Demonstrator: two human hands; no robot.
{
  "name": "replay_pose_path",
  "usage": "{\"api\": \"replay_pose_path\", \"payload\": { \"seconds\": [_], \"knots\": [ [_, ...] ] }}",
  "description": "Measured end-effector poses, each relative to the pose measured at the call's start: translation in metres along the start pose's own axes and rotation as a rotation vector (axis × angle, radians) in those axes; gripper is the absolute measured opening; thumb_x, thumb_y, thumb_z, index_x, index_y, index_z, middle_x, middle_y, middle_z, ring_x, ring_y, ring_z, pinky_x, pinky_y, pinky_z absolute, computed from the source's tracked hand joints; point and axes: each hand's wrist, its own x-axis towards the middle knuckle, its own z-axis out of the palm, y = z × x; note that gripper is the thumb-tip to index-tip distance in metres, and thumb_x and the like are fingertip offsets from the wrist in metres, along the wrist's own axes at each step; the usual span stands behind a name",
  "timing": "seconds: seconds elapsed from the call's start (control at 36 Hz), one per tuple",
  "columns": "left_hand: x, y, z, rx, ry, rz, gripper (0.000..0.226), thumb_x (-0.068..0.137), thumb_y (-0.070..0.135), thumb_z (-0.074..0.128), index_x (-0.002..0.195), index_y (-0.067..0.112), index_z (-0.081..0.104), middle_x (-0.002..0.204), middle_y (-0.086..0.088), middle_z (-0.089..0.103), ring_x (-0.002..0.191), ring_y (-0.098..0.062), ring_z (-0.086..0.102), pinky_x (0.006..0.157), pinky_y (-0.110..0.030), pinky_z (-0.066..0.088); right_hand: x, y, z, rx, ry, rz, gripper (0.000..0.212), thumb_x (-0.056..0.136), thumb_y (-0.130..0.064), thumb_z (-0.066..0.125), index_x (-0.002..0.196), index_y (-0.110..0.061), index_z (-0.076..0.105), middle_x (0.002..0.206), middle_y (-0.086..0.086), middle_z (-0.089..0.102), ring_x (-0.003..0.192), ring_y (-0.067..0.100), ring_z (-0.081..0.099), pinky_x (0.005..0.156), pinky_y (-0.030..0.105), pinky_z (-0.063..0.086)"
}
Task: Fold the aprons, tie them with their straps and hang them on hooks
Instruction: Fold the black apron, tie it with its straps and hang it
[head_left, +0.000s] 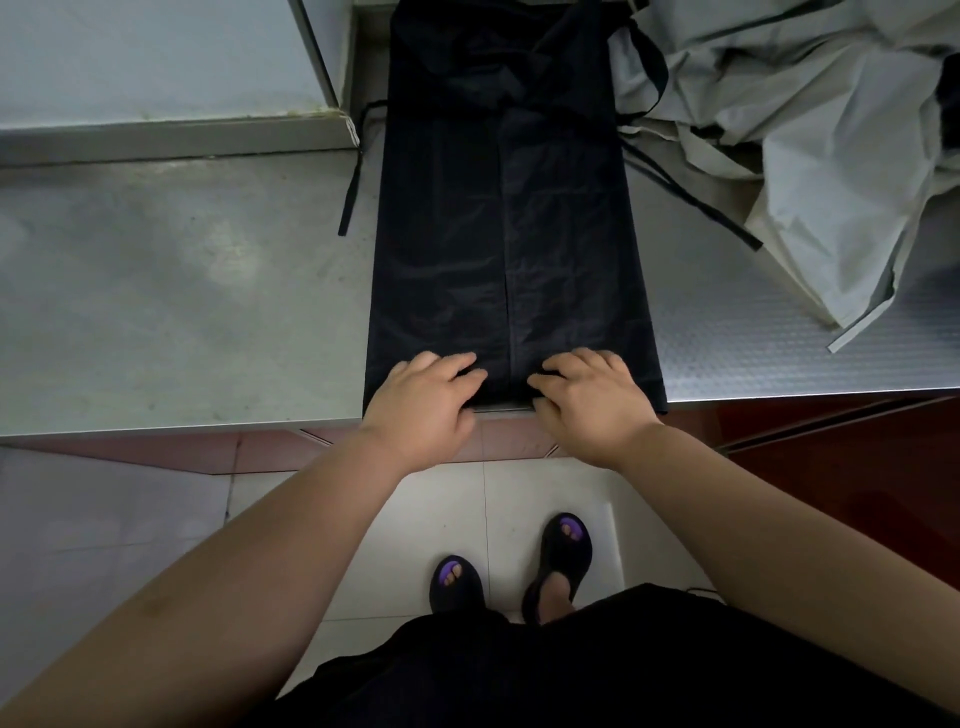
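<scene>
Both grips are at the near hem of the black apron (511, 249). It lies on the steel surface (182, 291) as a long narrow strip running straight away from the grips, side panels turned in to meet along a centre line. Left grip (423, 400) and right grip (592, 397) sit side by side, one on each side of that line, fingers curled down over the hem where it reaches the surface's edge. Each appears to pinch the cloth; the thumbs are mostly hidden. Step in hand, as judged: take the hem up and carry it away toward the far end, folding or rolling the strip shorter. To do it well: lift both sides level, hold the centre line midway between the grips so the turned-in panels do not splay, and lay each turn square on the cloth below. Beyond the left grip, the left strap (349, 192) trails off the strip's side. Beyond the right grip, the right strap (693, 205) runs out to the edge of the pale apron heap (810, 135). Both straps should lie outside the fold, free for tying. Risk: the right strap may drag the heap along.
</scene>
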Motion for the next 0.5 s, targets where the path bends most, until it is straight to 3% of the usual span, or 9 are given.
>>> {"api": "replay_pose_path", "payload": {
  "seconds": [0.11, 0.19, 0.25, 0.36, 0.42, 0.5],
  "knots": [
    [0.017, -0.005, -0.016, -0.07, -0.053, -0.026, 0.037, 0.094, 0.018, 0.04, 0.125, 0.019, 0.06, 0.134, 0.002, 0.052, 0.12, -0.022, 0.045, 0.1, -0.036, 0.038, 0.012, 0.004, -0.012, 0.042, -0.053, 0.012, 0.037, 0.101, -0.03, 0.03, 0.125, -0.018, 0.055, 0.14, 0.006, 0.044, 0.121, 0.024, 0.046, 0.1, 0.034, 0.032],
    [0.032, -0.008, -0.031, -0.089, -0.125, -0.061, 0.03, 0.093, 0.015, 0.038, 0.11, 0.015, 0.062, 0.106, -0.002, 0.059, 0.096, -0.024, 0.055, 0.08, -0.041, 0.05, 0.023, 0.007, -0.024, 0.08, -0.102, 0.058, 0.029, 0.101, -0.026, 0.03, 0.112, -0.013, 0.053, 0.115, 0.008, 0.056, 0.094, 0.025, 0.053, 0.078, 0.032, 0.039],
    [0.044, -0.01, -0.04, -0.125, -0.176, -0.09, 0.026, 0.095, 0.017, 0.038, 0.106, 0.015, 0.061, 0.096, -0.005, 0.06, 0.09, -0.025, 0.056, 0.077, -0.041, 0.051, 0.032, 0.01, -0.031, 0.089, -0.122, 0.088, 0.026, 0.102, -0.026, 0.031, 0.111, -0.012, 0.05, 0.107, 0.01, 0.058, 0.084, 0.024, 0.05, 0.069, 0.032, 0.037],
    [0.068, -0.019, -0.053, -0.17, -0.289, -0.131, 0.025, 0.098, 0.022, 0.041, 0.118, 0.015, 0.056, 0.112, -0.008, 0.061, 0.099, -0.027, 0.055, 0.079, -0.032, 0.044, 0.051, 0.017, -0.047, 0.065, -0.187, 0.11, 0.028, 0.102, -0.031, 0.033, 0.117, -0.014, 0.049, 0.095, 0.008, 0.056, 0.079, 0.024, 0.049, 0.062, 0.031, 0.035],
    [0.073, -0.022, -0.055, -0.182, -0.325, -0.16, 0.028, 0.098, 0.023, 0.044, 0.124, 0.016, 0.051, 0.12, -0.006, 0.057, 0.101, -0.023, 0.053, 0.079, -0.029, 0.038, 0.057, 0.018, -0.053, 0.04, -0.229, 0.107, 0.03, 0.102, -0.033, 0.034, 0.12, -0.016, 0.049, 0.099, 0.008, 0.056, 0.083, 0.024, 0.048, 0.066, 0.031, 0.038],
    [0.081, -0.025, -0.056, -0.205, -0.343, -0.196, 0.008, 0.096, 0.022, 0.048, 0.104, 0.021, 0.05, 0.111, -0.005, 0.058, 0.092, -0.019, 0.051, 0.076, -0.03, 0.039, 0.067, 0.019, -0.057, 0.007, -0.277, 0.097, 0.032, 0.101, -0.036, 0.036, 0.123, -0.017, 0.05, 0.109, 0.01, 0.057, 0.093, 0.026, 0.053, 0.072, 0.032, 0.041]
  ]
}}
